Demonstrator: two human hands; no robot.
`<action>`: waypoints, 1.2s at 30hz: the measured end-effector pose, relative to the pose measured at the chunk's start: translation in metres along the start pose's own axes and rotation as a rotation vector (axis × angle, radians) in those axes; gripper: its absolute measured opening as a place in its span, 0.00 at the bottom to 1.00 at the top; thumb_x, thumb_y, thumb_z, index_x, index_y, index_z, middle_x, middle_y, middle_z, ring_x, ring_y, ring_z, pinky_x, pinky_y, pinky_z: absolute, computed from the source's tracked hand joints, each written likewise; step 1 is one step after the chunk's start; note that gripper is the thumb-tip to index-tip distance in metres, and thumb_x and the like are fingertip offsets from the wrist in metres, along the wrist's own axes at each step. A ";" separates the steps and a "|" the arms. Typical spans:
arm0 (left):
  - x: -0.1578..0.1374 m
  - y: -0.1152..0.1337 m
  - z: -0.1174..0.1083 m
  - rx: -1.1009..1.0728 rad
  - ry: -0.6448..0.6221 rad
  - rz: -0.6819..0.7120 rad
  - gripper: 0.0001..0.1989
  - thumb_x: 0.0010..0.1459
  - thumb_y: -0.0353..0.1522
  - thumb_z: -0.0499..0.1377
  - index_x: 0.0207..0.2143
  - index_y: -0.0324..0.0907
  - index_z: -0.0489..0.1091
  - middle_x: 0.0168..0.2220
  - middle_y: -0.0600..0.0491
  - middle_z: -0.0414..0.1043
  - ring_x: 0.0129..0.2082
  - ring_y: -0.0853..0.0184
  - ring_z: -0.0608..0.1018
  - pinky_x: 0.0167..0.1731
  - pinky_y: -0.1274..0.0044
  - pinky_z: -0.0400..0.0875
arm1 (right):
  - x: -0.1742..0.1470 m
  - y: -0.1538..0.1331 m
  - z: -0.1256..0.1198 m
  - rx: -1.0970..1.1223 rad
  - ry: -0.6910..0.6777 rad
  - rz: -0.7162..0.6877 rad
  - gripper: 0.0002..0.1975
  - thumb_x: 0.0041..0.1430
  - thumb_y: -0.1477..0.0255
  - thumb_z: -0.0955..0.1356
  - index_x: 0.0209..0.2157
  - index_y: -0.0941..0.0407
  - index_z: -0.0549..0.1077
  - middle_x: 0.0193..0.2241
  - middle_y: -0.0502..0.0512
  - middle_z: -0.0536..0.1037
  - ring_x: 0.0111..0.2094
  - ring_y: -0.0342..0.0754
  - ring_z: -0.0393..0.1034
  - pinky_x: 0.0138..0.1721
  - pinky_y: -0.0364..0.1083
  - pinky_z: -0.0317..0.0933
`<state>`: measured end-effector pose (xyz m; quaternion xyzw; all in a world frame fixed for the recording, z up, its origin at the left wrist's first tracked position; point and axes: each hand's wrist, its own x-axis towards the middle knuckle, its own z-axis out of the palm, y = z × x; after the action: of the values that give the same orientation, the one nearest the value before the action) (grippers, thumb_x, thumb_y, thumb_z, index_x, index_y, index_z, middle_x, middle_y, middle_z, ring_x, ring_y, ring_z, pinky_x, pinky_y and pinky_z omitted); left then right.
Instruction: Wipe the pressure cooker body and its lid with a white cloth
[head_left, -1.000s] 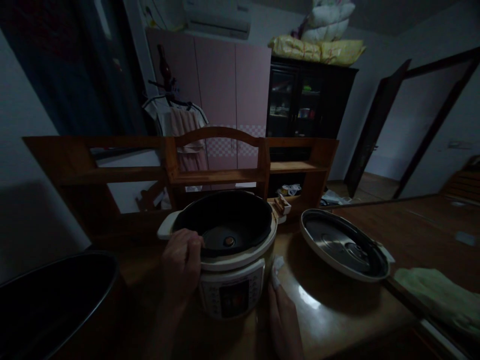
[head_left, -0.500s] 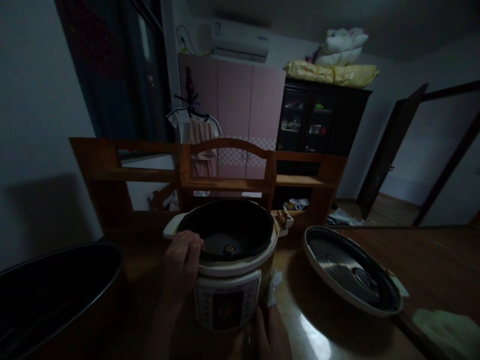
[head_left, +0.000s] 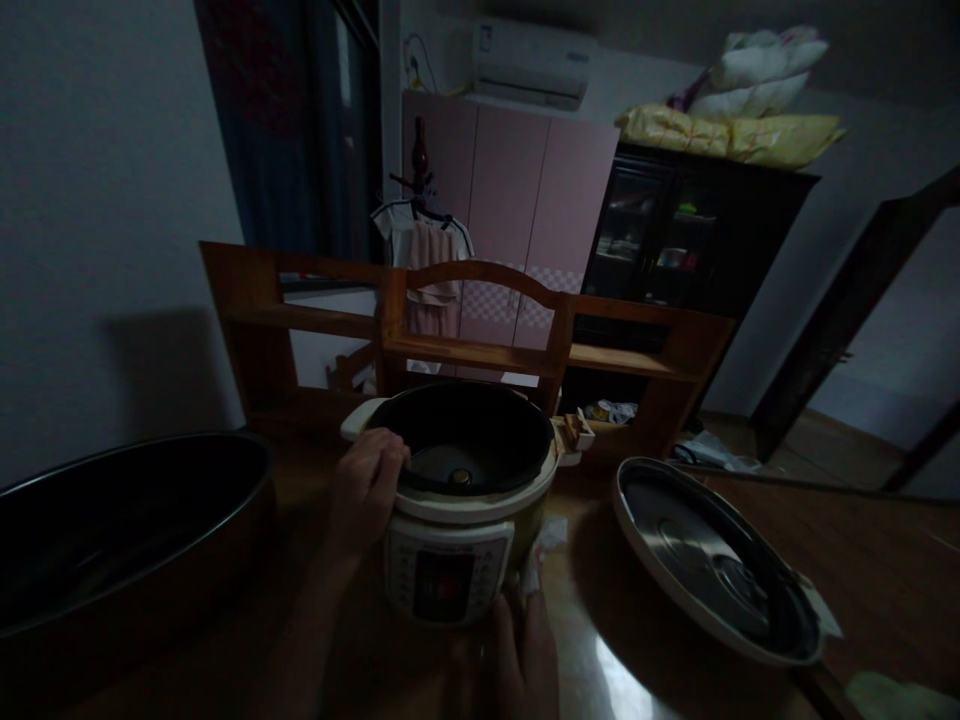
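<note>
An electric pressure cooker [head_left: 444,580] stands lidless in the middle, its dark inside and a small round piece at the bottom showing. My left hand [head_left: 369,485] is closed over the cooker's left front rim, fingers bent inward. Low at the cooker's right side, my right hand [head_left: 527,640] presses a white tissue or cloth [head_left: 531,575] against the base; its fingertips are partly hidden. To the right, the cooker's lid [head_left: 720,560] lies with its metal underside up. A large dark pot [head_left: 142,570] sits at the left.
A wooden shelf frame [head_left: 480,352] rises behind the cooker at the table's back edge. Pale cloth [head_left: 896,697] lies at the lower right corner. Farther off are a pink wardrobe [head_left: 502,190], a dark cabinet [head_left: 720,230] and a doorway.
The view has turned somewhat left. My right hand with the white tissue or cloth has shifted slightly along the cooker's lower right side. My left hand still grips the rim.
</note>
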<state>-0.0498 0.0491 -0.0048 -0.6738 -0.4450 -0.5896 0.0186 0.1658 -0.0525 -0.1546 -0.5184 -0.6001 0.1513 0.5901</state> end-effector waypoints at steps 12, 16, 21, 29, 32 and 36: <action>0.000 0.003 -0.002 -0.023 -0.013 0.011 0.18 0.66 0.34 0.46 0.23 0.44 0.62 0.27 0.53 0.68 0.34 0.65 0.72 0.41 0.72 0.63 | 0.028 -0.035 -0.010 0.156 -0.075 0.063 0.29 0.69 0.61 0.59 0.68 0.51 0.52 0.68 0.54 0.54 0.70 0.56 0.41 0.68 0.63 0.39; -0.001 0.000 -0.001 -0.045 0.006 -0.001 0.17 0.66 0.35 0.47 0.23 0.45 0.63 0.27 0.53 0.68 0.34 0.65 0.71 0.40 0.72 0.63 | 0.005 -0.018 -0.016 0.086 -0.012 0.141 0.24 0.68 0.58 0.62 0.61 0.50 0.68 0.60 0.56 0.69 0.64 0.57 0.57 0.64 0.59 0.53; -0.002 -0.003 0.000 -0.040 0.007 -0.016 0.18 0.66 0.36 0.47 0.23 0.45 0.63 0.29 0.53 0.68 0.36 0.65 0.72 0.42 0.72 0.63 | 0.005 -0.022 -0.023 0.064 0.026 0.143 0.23 0.63 0.56 0.66 0.57 0.48 0.72 0.57 0.54 0.72 0.63 0.58 0.60 0.62 0.58 0.58; -0.001 -0.006 0.000 -0.020 -0.001 -0.011 0.18 0.65 0.36 0.48 0.23 0.44 0.64 0.31 0.53 0.71 0.37 0.65 0.73 0.42 0.72 0.64 | 0.030 -0.049 -0.017 0.085 -0.072 -0.140 0.26 0.69 0.64 0.59 0.67 0.51 0.57 0.67 0.55 0.56 0.68 0.57 0.46 0.66 0.60 0.49; -0.001 -0.007 -0.001 -0.005 0.002 -0.025 0.18 0.65 0.37 0.48 0.22 0.44 0.64 0.31 0.53 0.71 0.36 0.66 0.73 0.42 0.73 0.64 | 0.017 -0.030 -0.018 -0.024 -0.048 -0.171 0.22 0.69 0.70 0.60 0.62 0.50 0.66 0.61 0.57 0.67 0.64 0.55 0.59 0.62 0.56 0.58; -0.001 -0.005 0.000 -0.026 0.011 -0.040 0.18 0.65 0.37 0.48 0.22 0.44 0.64 0.30 0.53 0.70 0.36 0.66 0.73 0.42 0.72 0.64 | 0.009 -0.014 -0.023 -0.061 0.028 -0.047 0.14 0.67 0.72 0.63 0.49 0.51 0.76 0.50 0.58 0.78 0.53 0.53 0.72 0.53 0.51 0.67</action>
<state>-0.0529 0.0516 -0.0085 -0.6615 -0.4508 -0.5993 0.0006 0.1815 -0.0607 -0.1326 -0.5240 -0.6081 0.1120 0.5857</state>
